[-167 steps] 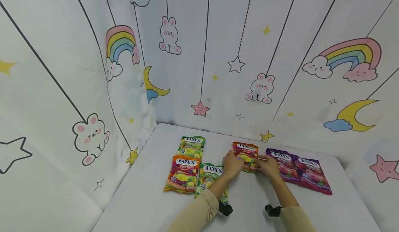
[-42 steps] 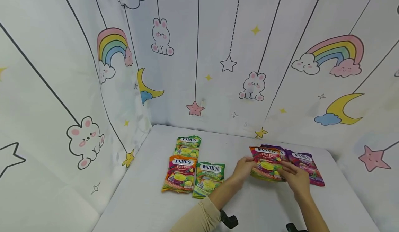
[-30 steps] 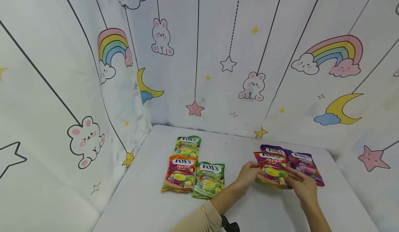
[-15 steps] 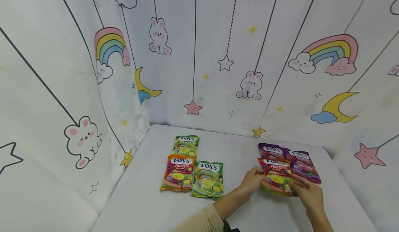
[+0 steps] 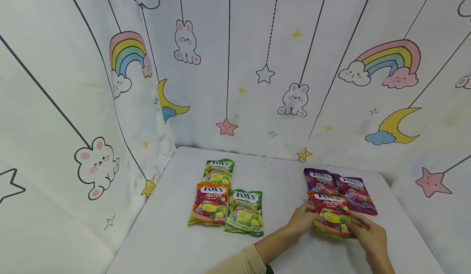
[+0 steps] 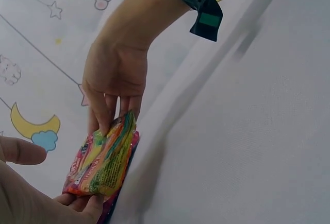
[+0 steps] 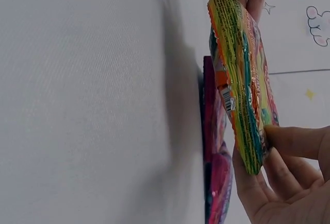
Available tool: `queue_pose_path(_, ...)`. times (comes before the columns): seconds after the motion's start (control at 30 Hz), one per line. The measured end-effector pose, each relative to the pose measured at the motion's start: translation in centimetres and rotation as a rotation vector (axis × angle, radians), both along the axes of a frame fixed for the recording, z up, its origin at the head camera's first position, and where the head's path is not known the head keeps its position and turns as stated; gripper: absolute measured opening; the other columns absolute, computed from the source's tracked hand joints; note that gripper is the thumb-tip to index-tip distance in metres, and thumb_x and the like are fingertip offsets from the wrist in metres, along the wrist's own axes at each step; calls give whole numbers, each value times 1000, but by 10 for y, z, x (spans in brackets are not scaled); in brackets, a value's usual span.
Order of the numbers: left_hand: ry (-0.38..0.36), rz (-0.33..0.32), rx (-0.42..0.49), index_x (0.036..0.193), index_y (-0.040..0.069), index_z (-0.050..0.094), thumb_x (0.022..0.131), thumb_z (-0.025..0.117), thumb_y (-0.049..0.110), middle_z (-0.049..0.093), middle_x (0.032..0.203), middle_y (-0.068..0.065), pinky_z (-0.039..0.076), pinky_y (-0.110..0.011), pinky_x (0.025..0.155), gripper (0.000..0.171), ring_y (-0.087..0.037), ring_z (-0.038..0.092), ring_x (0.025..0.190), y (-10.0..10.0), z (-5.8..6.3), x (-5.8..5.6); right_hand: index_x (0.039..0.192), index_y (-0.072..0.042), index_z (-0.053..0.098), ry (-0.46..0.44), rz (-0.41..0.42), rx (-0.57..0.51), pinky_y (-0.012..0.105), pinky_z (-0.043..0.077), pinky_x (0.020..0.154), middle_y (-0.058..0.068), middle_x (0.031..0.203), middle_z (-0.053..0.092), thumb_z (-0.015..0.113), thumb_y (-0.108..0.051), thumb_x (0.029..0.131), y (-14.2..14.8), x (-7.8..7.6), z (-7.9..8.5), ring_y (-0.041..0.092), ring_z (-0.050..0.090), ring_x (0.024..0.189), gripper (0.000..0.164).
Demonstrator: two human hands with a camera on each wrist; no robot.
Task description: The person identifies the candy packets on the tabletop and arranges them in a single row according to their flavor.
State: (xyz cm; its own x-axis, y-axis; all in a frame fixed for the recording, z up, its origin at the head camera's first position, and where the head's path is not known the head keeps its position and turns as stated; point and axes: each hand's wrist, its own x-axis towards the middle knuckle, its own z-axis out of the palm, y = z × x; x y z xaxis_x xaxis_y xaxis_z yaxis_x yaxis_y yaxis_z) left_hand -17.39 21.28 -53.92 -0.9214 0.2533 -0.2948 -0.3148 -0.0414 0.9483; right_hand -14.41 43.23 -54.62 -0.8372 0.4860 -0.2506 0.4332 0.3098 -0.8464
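Two hands pinch one Fruits bag (image 5: 332, 218): left hand (image 5: 302, 221) at its left edge, right hand (image 5: 368, 233) at its right, just before two purple bags (image 5: 340, 186). Three bags (image 5: 228, 202) lie grouped further left; sorting looks unfinished.

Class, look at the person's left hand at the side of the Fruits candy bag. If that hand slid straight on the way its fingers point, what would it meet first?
The left hand already touches the red Fruits bag, so that bag comes first. Beyond it lies the right hand, holding the bag's other side.
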Motion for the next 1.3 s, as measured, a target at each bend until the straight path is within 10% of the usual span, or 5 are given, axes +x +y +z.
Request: queue_pose_path(1.3, -9, -39, -24, 112, 1, 68, 84, 70, 8, 67, 107, -7, 50, -49, 98, 28, -24, 60, 104, 13, -16, 9, 142, 5, 59, -83, -9, -40, 26, 55, 63, 18, 115, 76, 87, -21, 83, 25, 3, -36, 9, 64, 88, 71)
